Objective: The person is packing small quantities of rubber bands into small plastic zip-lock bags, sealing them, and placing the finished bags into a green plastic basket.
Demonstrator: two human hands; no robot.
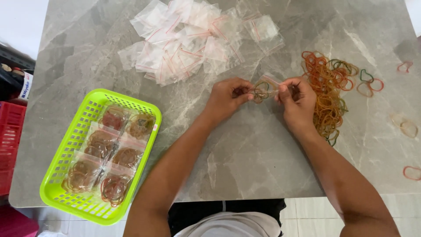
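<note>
- The left hand (226,98) and right hand (297,100) hold a small clear zip bag (265,87) with coloured rubber bands at its mouth, above the middle of the grey marble surface (245,149), fingers pinching it from both sides.
- Judgement: the springy bands could pop out if the pinch loosens.
- The loose pile of orange rubber bands (326,94) lies just right; a sleeve could scatter it.

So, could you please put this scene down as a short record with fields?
Left hand: pinches a small clear bag holding rubber bands
Right hand: grips the same bag's other side
Loose bands: heap beside the right hand
Empty bags: pile at the table's far side
Green basket: holds filled bags
Surface: grey marble table
</note>
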